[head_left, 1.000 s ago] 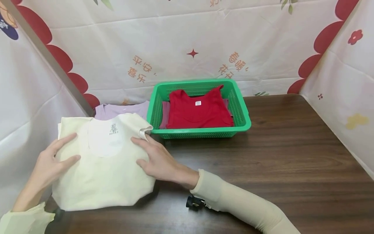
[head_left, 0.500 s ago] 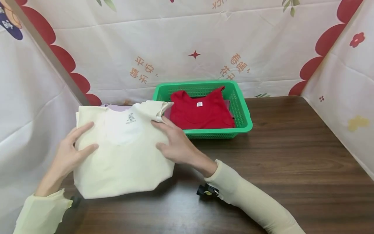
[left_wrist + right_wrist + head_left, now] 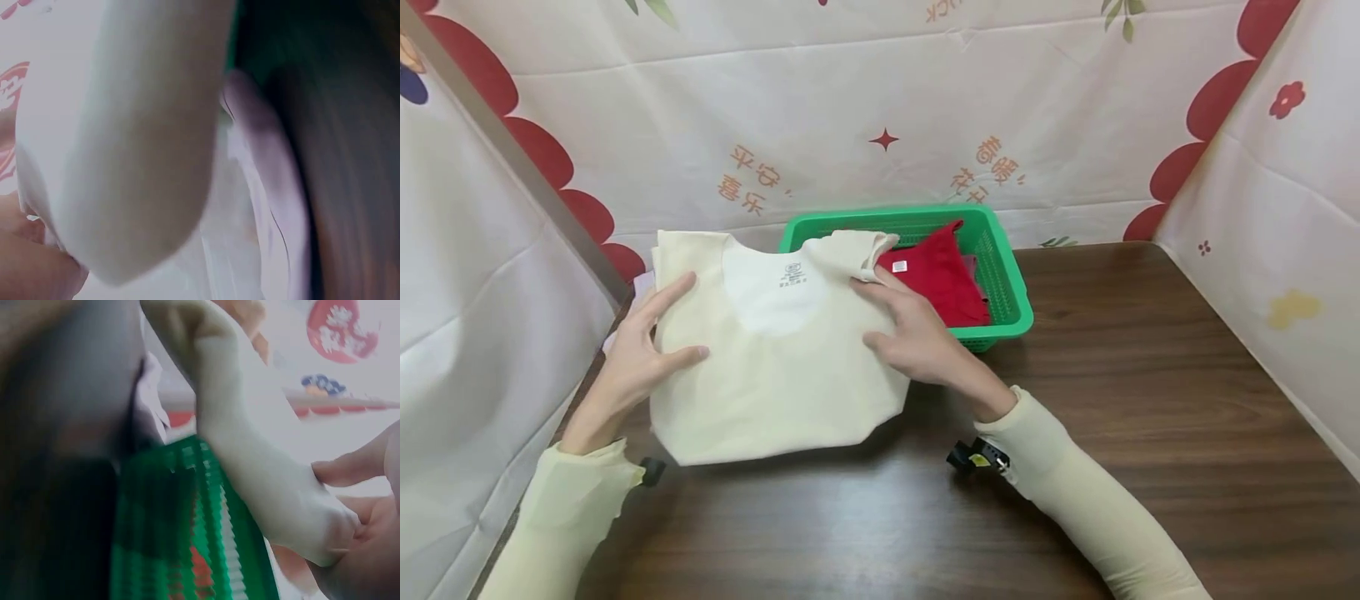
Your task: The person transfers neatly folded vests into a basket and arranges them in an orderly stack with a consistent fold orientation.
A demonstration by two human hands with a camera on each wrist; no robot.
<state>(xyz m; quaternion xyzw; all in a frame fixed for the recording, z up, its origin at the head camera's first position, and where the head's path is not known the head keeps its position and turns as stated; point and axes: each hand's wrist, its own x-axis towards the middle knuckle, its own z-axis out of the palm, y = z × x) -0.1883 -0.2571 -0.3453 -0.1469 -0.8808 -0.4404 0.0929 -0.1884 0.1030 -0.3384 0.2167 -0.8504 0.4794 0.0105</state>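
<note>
A folded cream top (image 3: 782, 367) with a white inner neck and a small printed label hangs above the table in the head view. My left hand (image 3: 643, 342) grips its left side, thumb and forefinger on the front. On the opposite side, my right hand (image 3: 917, 333) pinches the edge near the folded shoulder. The top covers the left part of a green basket (image 3: 1011, 283), where a red top (image 3: 940, 279) lies with its neck label showing. In the right wrist view, the cream top (image 3: 250, 450) passes right beside the basket's slatted wall (image 3: 156, 512).
Behind the cream top, a lilac garment (image 3: 642, 287) peeks out at the left; the left wrist view shows its folded edge (image 3: 269, 169). A printed white curtain (image 3: 850, 100) stands behind the brown wooden table (image 3: 1120, 375) and along both sides.
Both hands have carried the cream top rightward and up, away from the left side. It now overlaps the basket and hides most of the lilac garment.
</note>
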